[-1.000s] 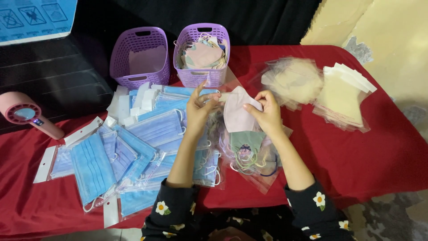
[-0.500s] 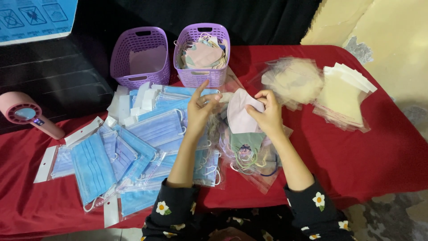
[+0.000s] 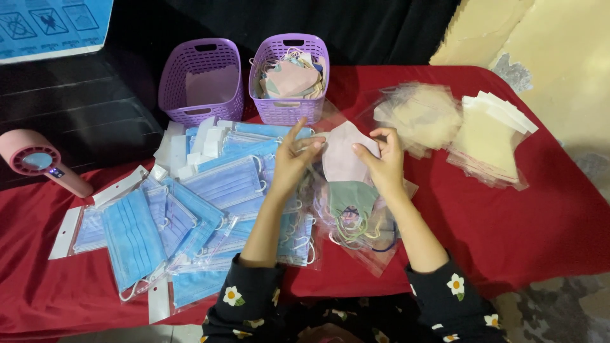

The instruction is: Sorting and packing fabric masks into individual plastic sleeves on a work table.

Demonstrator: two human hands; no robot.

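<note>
My left hand (image 3: 293, 159) and my right hand (image 3: 381, 160) hold a pale pink face mask (image 3: 342, 159) between them, above the red table (image 3: 521, 209). The left fingers pinch its left edge, the right fingers its right side. Just below it lies a clear bag with a green mask (image 3: 351, 198) and several coloured ear loops. Left of my arms spreads a heap of blue surgical masks in clear packets (image 3: 190, 209).
Two purple baskets stand at the back: the left basket (image 3: 202, 79) holds a sheet, the right basket (image 3: 289, 76) holds pastel masks. Clear packets (image 3: 422, 114) and cream packets (image 3: 492, 136) lie at the right. A pink hand-held fan (image 3: 41, 162) rests at the far left.
The pink mask has been turned and lifted slightly between my hands; my fingers have shifted along its edges. Everything else on the table has stayed put.
</note>
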